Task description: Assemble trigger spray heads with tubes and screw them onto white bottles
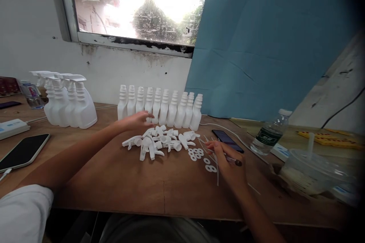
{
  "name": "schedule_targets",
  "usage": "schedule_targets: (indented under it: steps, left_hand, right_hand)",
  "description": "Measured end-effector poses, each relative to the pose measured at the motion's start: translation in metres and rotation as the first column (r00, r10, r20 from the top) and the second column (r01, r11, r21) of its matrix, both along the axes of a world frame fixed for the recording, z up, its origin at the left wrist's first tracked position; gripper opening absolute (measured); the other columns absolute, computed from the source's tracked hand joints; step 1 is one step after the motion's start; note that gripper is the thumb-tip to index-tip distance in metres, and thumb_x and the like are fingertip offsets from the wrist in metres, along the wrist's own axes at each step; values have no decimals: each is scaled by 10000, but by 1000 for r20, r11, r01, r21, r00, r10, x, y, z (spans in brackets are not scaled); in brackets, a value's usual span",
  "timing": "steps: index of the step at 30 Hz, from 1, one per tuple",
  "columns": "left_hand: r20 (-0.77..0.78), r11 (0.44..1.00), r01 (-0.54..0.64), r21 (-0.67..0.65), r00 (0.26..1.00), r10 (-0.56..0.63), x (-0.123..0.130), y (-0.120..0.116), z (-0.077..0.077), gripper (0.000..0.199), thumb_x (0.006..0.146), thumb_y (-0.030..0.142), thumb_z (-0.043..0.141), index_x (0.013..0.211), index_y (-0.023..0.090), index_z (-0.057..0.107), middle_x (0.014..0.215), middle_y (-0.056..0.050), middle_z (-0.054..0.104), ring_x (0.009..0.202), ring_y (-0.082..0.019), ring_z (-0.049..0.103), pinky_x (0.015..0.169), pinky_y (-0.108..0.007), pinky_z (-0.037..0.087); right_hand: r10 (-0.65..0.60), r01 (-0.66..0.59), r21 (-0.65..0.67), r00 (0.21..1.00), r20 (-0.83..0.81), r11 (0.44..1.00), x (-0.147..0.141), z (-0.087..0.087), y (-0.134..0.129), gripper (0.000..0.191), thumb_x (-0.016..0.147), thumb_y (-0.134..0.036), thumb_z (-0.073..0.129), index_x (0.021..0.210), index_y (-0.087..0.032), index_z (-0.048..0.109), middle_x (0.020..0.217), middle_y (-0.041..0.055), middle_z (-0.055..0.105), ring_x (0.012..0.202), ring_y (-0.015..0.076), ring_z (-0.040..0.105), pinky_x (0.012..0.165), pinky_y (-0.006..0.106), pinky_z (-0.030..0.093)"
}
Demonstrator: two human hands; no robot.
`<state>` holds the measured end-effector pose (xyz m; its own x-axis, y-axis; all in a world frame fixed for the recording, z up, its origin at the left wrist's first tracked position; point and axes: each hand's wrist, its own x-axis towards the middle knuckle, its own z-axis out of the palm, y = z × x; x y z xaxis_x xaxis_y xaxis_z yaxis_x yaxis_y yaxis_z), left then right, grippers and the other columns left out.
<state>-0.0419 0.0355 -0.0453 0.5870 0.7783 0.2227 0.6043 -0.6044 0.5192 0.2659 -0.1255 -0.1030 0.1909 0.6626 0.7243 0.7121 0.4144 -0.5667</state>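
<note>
Apparently for easy reach, spray heads (161, 139) lie on the tabletop (137, 186) before standing bottles (164, 110); the left hand (139, 120), fingers parted, looks empty; the right hand (226, 161) pinches a pen-like stick (237, 163) beside flat rings (195, 153).

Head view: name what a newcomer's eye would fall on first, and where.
Probably first, the row of white bottles, standing upright with uncapped necks near the wall, below the window. In front of it lies a jumbled heap of white spray heads on the brown tabletop. The big blue sheet hanging to the right of the window also catches the eye.
</note>
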Motion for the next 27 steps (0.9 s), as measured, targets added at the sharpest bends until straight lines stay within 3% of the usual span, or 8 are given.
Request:
schedule_targets:
  steps: [2,4,8,11,15,19,23,27]
  left_hand:
    - [-1,981,-110,158,994,112,-21,6,23,451,830,485,597,1142,161,625,1289,-129,543,1034,-258,567,848,-306,429]
    - [66,898,-298,323,954,293,-51,9,48,469,859,499,574,1141,126,613,1294,-153,515,1084,-281,523,925,-368,411]
    - [287,484,-682,549,697,657,-121,8,81,568,881,518,561,1193,44,550,1365,-227,406,1219,-409,326,985,-581,315]
    - [315,344,-789,509,543,778,-159,8,83,522,887,443,565,1204,29,526,1376,-229,398,1227,-428,272,974,-648,279]
    - [305,339,-842,419,482,822,-177,14,73,450,861,411,584,1140,59,563,1296,-178,466,1160,-364,313,983,-572,309]
    - [470,339,-817,466,553,688,-173,25,74,187,854,266,588,963,125,647,1029,-74,587,923,-215,427,982,-390,362]
    - [674,399,-755,521,651,350,-150,21,93,55,787,130,671,825,167,686,767,25,608,699,-114,421,935,-293,431]
    - [779,449,-683,576,626,-47,-102,-17,108,157,721,77,748,865,125,708,814,18,645,666,-75,502,684,-256,513]
  right_hand:
    - [-13,13,19,999,30,1000,1,-1,1,313,943,-377,484,759,-210,675,802,50,725,684,212,679,647,300,515]
    - [-10,8,30,999,53,1000,2,-3,2,300,943,-361,486,775,-208,682,800,45,722,654,200,671,647,300,510]
    - [-7,4,36,997,80,999,2,-5,4,295,944,-352,482,779,-207,680,777,37,718,622,191,665,640,297,502]
    - [-25,21,44,994,105,999,0,-4,3,309,937,-360,489,745,-210,679,720,29,708,609,196,665,638,299,498]
    - [-39,35,46,995,88,998,-4,-3,0,324,933,-386,497,736,-209,684,703,32,706,587,196,665,608,296,501]
    - [-10,8,-48,999,-39,999,-7,1,-2,316,935,-425,504,828,-203,701,464,-30,560,373,141,539,444,262,430]
    - [159,-181,-90,964,-213,979,-12,3,-3,327,931,-459,505,833,-199,676,658,-8,621,359,91,494,377,243,374]
    - [230,-259,-113,949,-217,959,-27,11,-7,306,922,-456,526,839,-206,681,528,-37,505,400,104,462,409,238,357]
